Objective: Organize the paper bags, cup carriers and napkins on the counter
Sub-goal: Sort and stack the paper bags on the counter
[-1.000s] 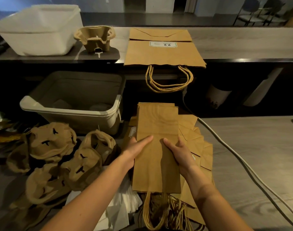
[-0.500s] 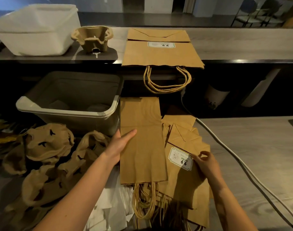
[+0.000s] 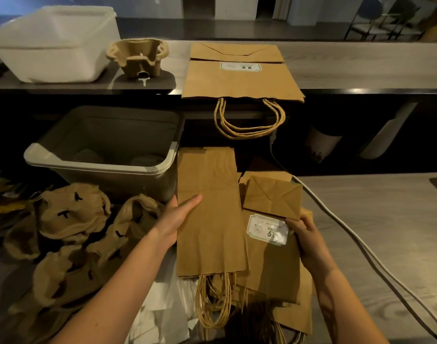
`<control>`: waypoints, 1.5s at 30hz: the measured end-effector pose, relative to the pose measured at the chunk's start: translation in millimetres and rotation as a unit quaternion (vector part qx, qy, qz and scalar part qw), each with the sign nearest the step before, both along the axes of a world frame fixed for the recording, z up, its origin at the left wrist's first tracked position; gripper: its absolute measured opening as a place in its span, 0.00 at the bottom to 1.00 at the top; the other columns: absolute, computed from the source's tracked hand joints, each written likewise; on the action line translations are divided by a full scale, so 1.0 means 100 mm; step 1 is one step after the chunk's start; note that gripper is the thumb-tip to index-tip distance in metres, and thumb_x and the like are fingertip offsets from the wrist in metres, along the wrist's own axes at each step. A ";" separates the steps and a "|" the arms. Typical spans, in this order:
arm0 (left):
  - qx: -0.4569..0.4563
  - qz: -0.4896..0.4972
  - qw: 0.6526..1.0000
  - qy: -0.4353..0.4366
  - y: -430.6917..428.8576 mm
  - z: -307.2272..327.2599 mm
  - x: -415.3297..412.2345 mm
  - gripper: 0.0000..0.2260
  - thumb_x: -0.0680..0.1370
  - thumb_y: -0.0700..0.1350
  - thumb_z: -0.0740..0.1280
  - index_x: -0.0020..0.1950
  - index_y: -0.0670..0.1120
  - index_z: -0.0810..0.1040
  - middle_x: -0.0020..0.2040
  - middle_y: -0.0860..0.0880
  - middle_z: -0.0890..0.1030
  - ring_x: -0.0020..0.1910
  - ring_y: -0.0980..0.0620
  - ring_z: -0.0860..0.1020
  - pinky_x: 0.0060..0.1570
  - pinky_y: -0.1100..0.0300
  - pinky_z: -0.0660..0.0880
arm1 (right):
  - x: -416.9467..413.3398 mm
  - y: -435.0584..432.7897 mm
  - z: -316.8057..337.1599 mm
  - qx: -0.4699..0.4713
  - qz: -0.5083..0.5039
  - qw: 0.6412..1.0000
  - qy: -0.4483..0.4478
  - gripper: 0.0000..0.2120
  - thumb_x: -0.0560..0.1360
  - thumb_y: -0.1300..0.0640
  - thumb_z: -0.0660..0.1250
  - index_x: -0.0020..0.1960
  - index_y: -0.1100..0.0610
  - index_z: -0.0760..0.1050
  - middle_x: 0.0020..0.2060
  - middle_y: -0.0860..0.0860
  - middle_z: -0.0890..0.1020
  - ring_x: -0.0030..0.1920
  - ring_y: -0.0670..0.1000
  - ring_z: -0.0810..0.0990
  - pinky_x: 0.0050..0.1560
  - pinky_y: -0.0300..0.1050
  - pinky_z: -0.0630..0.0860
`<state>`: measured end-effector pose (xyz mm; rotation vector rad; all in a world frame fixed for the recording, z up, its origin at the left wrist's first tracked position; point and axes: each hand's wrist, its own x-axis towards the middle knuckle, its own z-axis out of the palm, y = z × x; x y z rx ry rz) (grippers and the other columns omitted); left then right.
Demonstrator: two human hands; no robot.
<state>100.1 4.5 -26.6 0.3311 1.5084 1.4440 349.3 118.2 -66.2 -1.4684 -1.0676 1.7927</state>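
Observation:
A flat brown paper bag [image 3: 210,209] lies on the lower counter, and my left hand [image 3: 179,217] holds its left edge with the thumb on top. Beside it sits a pile of folded bags; my right hand [image 3: 303,234] grips the right edge of the top labelled bag [image 3: 272,256]. Larger flat bags [image 3: 239,75] are stacked on the upper counter, handles hanging over the edge. Several pulp cup carriers [image 3: 73,229] lie heaped at the left, and one carrier stack [image 3: 138,57] stands on the upper counter. White napkins [image 3: 162,316] show under my left forearm.
A grey plastic bin [image 3: 108,157] sits behind the carriers. A white tub [image 3: 53,43] stands upside down at the upper left. A white cable [image 3: 356,242] runs across the wooden counter [image 3: 386,219] at the right. Chairs stand far back right.
My left hand slid the plain bag off the pile to the left, uncovering the labelled bag. My right hand let go of it and took the edge of the labelled bag.

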 end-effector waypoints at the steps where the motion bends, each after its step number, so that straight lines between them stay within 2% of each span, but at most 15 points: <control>1: -0.002 0.001 1.000 -0.003 0.00 0.00 0.00 0.20 0.75 0.44 0.68 0.65 0.50 0.68 0.53 0.50 0.78 0.51 0.52 0.76 0.46 0.58 0.74 | 0.01 0.01 0.00 -0.006 -0.013 0.999 0.031 0.05 0.79 0.60 0.61 0.54 0.54 0.72 0.43 0.56 0.80 0.40 0.54 0.80 0.33 0.47 0.78; 4: -0.007 -0.001 1.000 -0.002 -0.01 0.00 -0.01 0.19 0.75 0.44 0.68 0.64 0.51 0.68 0.52 0.50 0.78 0.50 0.52 0.76 0.42 0.59 0.73 | 0.11 0.10 0.02 -0.036 -0.055 0.996 0.063 0.06 0.81 0.60 0.56 0.56 0.55 0.70 0.43 0.55 0.80 0.34 0.52 0.82 0.27 0.43 0.79; 8: -0.016 -0.005 1.000 0.003 -0.01 -0.01 -0.02 0.19 0.75 0.44 0.68 0.65 0.50 0.68 0.52 0.50 0.78 0.50 0.52 0.76 0.42 0.59 0.73 | 0.30 0.28 0.08 -0.069 -0.106 0.988 0.090 0.16 0.81 0.55 0.55 0.67 0.59 0.68 0.35 0.53 0.85 0.31 0.50 0.83 0.27 0.44 0.79; 12: -0.029 -0.018 0.999 0.011 0.02 -0.05 0.01 0.22 0.75 0.43 0.69 0.67 0.49 0.67 0.52 0.50 0.78 0.50 0.51 0.77 0.48 0.56 0.74 | 0.35 0.40 0.24 -0.131 -0.102 0.977 0.135 0.16 0.80 0.51 0.58 0.65 0.56 0.69 0.29 0.53 0.83 0.27 0.51 0.82 0.28 0.45 0.79; 14: -0.041 -0.034 0.998 0.028 0.05 -0.06 0.05 0.21 0.75 0.43 0.68 0.66 0.50 0.67 0.51 0.50 0.78 0.49 0.52 0.77 0.48 0.55 0.74 | 0.21 0.38 0.33 -0.124 -0.075 0.979 0.145 0.19 0.80 0.53 0.59 0.69 0.57 0.67 0.32 0.54 0.84 0.29 0.52 0.83 0.26 0.47 0.79; 20: -0.035 -0.083 0.995 0.047 0.13 -0.02 0.22 0.21 0.78 0.45 0.65 0.69 0.50 0.64 0.53 0.50 0.78 0.48 0.54 0.78 0.39 0.61 0.75 | -0.44 0.15 0.38 -0.032 0.019 0.990 0.138 0.20 0.78 0.63 0.60 0.70 0.59 0.65 0.47 0.55 0.82 0.39 0.51 0.83 0.39 0.46 0.81; 25: -0.063 -0.050 0.996 0.036 0.14 -0.05 0.25 0.23 0.78 0.59 0.57 0.72 0.55 0.63 0.62 0.47 0.76 0.57 0.47 0.76 0.56 0.50 0.74 | -0.70 -0.06 0.35 0.024 0.052 0.995 0.086 0.21 0.79 0.61 0.61 0.71 0.53 0.64 0.56 0.56 0.79 0.44 0.49 0.81 0.38 0.40 0.80; 30: -0.098 -0.028 0.994 0.032 0.17 -0.01 0.30 0.40 0.67 0.75 0.54 0.71 0.52 0.67 0.68 0.49 0.72 0.67 0.46 0.70 0.66 0.50 0.66 | -0.84 -0.27 0.25 0.013 0.107 0.994 0.020 0.28 0.80 0.51 0.59 0.76 0.45 0.51 0.65 0.57 0.74 0.57 0.56 0.78 0.57 0.53 0.77; 31: -0.094 -0.034 0.995 0.030 0.17 -0.01 0.30 0.40 0.66 0.75 0.56 0.70 0.52 0.68 0.68 0.50 0.71 0.67 0.47 0.69 0.67 0.50 0.65 | -0.86 -0.29 0.22 0.022 0.100 0.995 0.005 0.28 0.80 0.50 0.59 0.76 0.46 0.51 0.64 0.58 0.75 0.56 0.55 0.79 0.56 0.52 0.77; 33: -0.089 -0.054 0.994 0.023 0.15 0.03 0.33 0.27 0.73 0.67 0.59 0.67 0.54 0.68 0.65 0.51 0.73 0.64 0.48 0.71 0.64 0.51 0.67 | -0.87 -0.32 0.23 0.035 0.073 0.997 -0.013 0.28 0.80 0.51 0.60 0.76 0.52 0.53 0.56 0.57 0.78 0.48 0.52 0.80 0.46 0.44 0.79; 35: -0.110 -0.056 0.992 0.000 0.13 -0.01 0.31 0.32 0.71 0.61 0.66 0.72 0.52 0.62 0.67 0.47 0.72 0.65 0.46 0.70 0.65 0.47 0.67 | -0.84 -0.30 0.26 0.067 0.052 0.996 -0.032 0.27 0.80 0.53 0.60 0.75 0.56 0.54 0.52 0.55 0.78 0.44 0.50 0.79 0.41 0.40 0.78; 37: -0.108 -0.057 0.993 0.005 0.14 -0.05 0.32 0.43 0.66 0.61 0.72 0.75 0.50 0.57 0.69 0.46 0.70 0.67 0.45 0.69 0.66 0.46 0.67 | -0.83 -0.28 0.30 0.109 0.064 0.990 -0.065 0.27 0.79 0.52 0.60 0.75 0.56 0.55 0.56 0.56 0.77 0.47 0.50 0.78 0.42 0.39 0.77; 39: -0.113 -0.049 0.991 0.049 0.18 -0.06 0.35 0.44 0.66 0.61 0.72 0.76 0.50 0.55 0.71 0.46 0.68 0.68 0.44 0.68 0.65 0.48 0.68 | -0.86 -0.27 0.33 0.130 0.100 0.982 -0.091 0.29 0.79 0.50 0.60 0.76 0.54 0.52 0.62 0.56 0.74 0.53 0.52 0.77 0.46 0.38 0.77; 42: -0.133 -0.030 0.986 0.099 0.19 -0.07 0.32 0.43 0.70 0.60 0.70 0.77 0.51 0.51 0.75 0.46 0.61 0.72 0.44 0.62 0.67 0.47 0.65 | -0.89 -0.23 0.37 0.115 0.132 0.982 -0.068 0.30 0.79 0.47 0.60 0.76 0.50 0.53 0.69 0.54 0.68 0.67 0.56 0.70 0.65 0.54 0.71; 45: -0.109 -0.025 0.992 0.059 0.15 -0.06 0.21 0.47 0.62 0.62 0.72 0.76 0.53 0.56 0.70 0.44 0.70 0.66 0.44 0.70 0.63 0.45 0.70 | -0.75 -0.16 0.39 0.089 0.092 0.992 -0.003 0.20 0.80 0.46 0.56 0.70 0.50 0.66 0.58 0.48 0.77 0.57 0.51 0.76 0.55 0.48 0.75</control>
